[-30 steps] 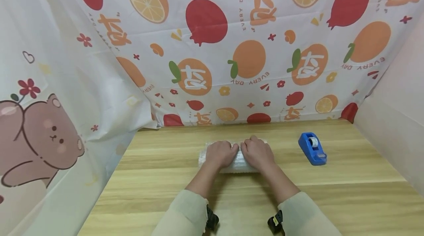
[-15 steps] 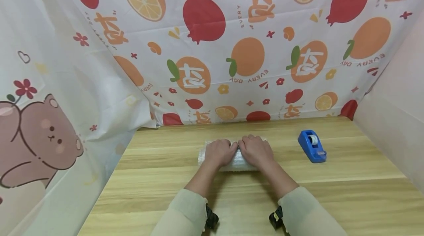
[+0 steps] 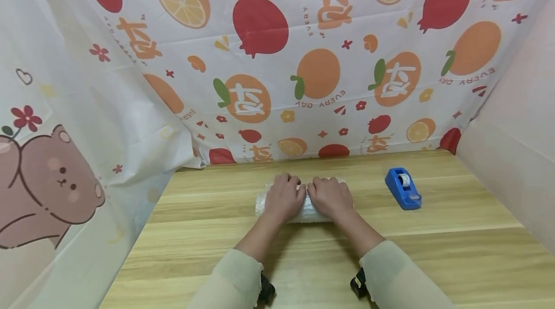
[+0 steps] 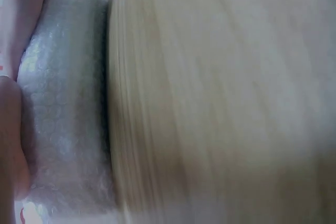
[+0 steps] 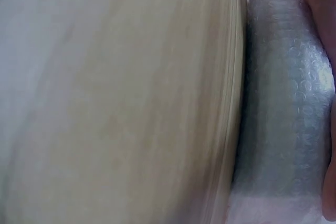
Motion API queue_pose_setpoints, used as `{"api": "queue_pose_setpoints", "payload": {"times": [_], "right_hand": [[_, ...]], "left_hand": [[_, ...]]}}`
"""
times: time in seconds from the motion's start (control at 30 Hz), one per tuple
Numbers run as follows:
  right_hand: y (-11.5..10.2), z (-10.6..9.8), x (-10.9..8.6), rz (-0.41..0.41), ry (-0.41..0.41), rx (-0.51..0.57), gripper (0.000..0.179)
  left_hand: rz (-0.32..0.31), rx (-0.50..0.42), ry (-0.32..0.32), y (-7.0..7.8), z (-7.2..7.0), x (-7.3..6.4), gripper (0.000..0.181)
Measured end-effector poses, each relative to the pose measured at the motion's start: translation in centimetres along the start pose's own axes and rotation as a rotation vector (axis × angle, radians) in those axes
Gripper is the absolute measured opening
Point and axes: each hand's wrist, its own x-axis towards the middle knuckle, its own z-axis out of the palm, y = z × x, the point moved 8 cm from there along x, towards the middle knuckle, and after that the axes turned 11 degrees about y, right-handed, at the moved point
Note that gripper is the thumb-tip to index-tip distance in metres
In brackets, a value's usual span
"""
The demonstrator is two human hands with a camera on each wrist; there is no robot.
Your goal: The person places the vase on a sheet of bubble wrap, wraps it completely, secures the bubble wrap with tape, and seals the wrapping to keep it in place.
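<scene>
A roll of clear bubble wrap lies crosswise on the wooden table, toward its back edge. My left hand grips the top of the roll left of its middle, fingers curled over the far side. Close beside it, my right hand holds the roll the same way, the two thumbs nearly meeting. Up close in the left wrist view, the bubble wrap shows rows of bubbles, with both hands along its left side. The right wrist view shows the wrap on the wood. Fingertips are hidden behind the roll.
A blue tape dispenser holding a roll of tape stands to the right of the bubble wrap. Behind the wooden table hangs a fruit-print cloth, and a bear-print cloth hangs at the left.
My left hand's fingers have reached forward over the roll. The right hand has kept its hold. The whole head view has shifted slightly; the tape dispenser stays in place on the table.
</scene>
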Motion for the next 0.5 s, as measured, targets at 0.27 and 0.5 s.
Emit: {"api": "queue_pose_setpoints", "payload": {"times": [0.27,0.5], "right_hand": [[-0.2,0.1,0.2,-0.013,0.022,0.007,0.038],[0.2,0.0,0.5,0.017,-0.001,0.031,0.038]], "left_hand": [[0.344,0.282,0.379,3.1,-3.6,-1.5,0.041],[0.267,0.135,0.209,2.2,-2.4,-1.5,0.044]]}}
